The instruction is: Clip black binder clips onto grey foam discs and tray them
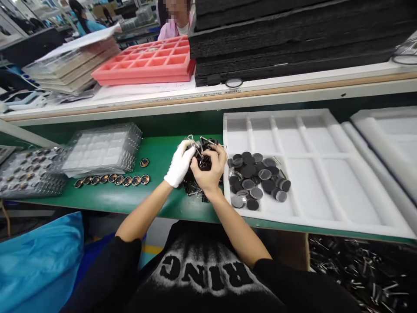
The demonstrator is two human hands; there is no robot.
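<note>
My left hand (179, 164), in a white glove, is closed with its fingertips at a binder clip whose wire handle (190, 138) sticks up. My bare right hand (211, 168) curls in from the right, thumb and fingers bent around a black binder clip (206, 162). Both hands are close together over a pile of black binder clips (193, 190) with silver wire handles. Where the fingertips meet, the clips overlap, so the exact grip is partly hidden.
Right of the hands, a white foam tray (312, 187) holds dark and clear discs (249, 171). Left are a row of round parts (111, 178) and stacked clear trays (100, 150). A shelf edge (156, 102) runs behind. A box of binder clips (361, 274) is lower right.
</note>
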